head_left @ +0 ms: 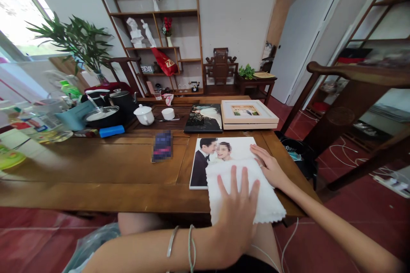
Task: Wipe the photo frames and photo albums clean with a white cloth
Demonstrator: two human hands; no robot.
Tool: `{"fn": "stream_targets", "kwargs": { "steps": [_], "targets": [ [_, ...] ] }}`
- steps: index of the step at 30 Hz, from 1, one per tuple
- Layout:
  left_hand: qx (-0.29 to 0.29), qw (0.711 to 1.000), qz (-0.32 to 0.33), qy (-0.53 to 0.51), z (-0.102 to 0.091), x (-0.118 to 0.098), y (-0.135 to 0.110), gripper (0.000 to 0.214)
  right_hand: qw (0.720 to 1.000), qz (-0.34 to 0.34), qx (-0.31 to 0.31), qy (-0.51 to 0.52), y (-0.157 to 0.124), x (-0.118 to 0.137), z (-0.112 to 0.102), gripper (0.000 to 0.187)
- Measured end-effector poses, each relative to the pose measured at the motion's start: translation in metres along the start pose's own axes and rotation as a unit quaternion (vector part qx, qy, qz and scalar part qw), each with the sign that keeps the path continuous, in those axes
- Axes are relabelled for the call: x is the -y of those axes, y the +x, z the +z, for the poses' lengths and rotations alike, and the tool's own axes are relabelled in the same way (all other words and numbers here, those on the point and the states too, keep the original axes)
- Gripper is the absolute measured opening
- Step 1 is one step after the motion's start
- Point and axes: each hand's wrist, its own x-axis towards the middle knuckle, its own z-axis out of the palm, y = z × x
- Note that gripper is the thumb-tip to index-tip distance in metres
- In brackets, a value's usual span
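A large wedding photo print [208, 160] lies flat at the near edge of the wooden table [96, 166]. A white cloth [272, 200] covers its lower half and hangs over the table edge. My left hand [235, 217] lies flat on the cloth, fingers spread; two bangles sit on that wrist. My right hand [269, 166] rests open on the photo's right edge, fingers stretched toward the picture.
Behind the photo lie a dark photo album [205, 118] and a framed picture on a box [248, 114]. A tea set with a white pot [144, 115], cup and black kettle stands mid-left. A phone-like object [162, 146] lies nearby. A wooden chair [355, 106] stands at the right.
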Motion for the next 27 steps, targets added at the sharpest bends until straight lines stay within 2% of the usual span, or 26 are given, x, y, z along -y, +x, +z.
{"fn": "stream_targets", "kwargs": {
  "steps": [2,4,8,11,13,18,22,27],
  "targets": [
    [0.018,1.0,0.015,-0.016,-0.004,0.003,-0.003,0.088,1.0,0.0,0.005,-0.001,0.0,0.0,-0.001,0.04],
    [0.045,0.998,0.023,-0.037,-0.011,0.015,0.003,0.083,1.0,-0.001,0.005,0.0,0.0,0.0,-0.001,0.041],
    [0.113,0.991,0.05,-0.052,-0.02,0.056,0.037,0.081,1.0,-0.002,0.003,0.0,-0.001,-0.002,-0.001,0.046],
    [0.12,0.986,0.105,-0.043,-0.019,0.089,0.069,0.081,1.0,-0.002,0.007,-0.008,0.0,-0.001,-0.001,0.048],
    [0.113,0.986,0.118,-0.038,-0.016,0.106,0.088,0.077,1.0,-0.001,0.008,-0.014,0.0,0.0,-0.001,0.046],
    [0.083,0.99,0.111,-0.032,-0.006,0.124,0.117,0.068,1.0,0.002,0.005,-0.027,0.001,0.003,0.0,0.04],
    [0.078,0.99,0.111,-0.026,-0.006,0.121,0.113,0.069,1.0,0.004,0.003,-0.029,0.001,0.003,0.0,0.04],
    [0.104,0.985,0.128,-0.04,-0.017,0.107,0.076,0.077,1.0,0.008,-0.005,-0.029,0.001,0.003,0.001,0.04]
  ]
}}
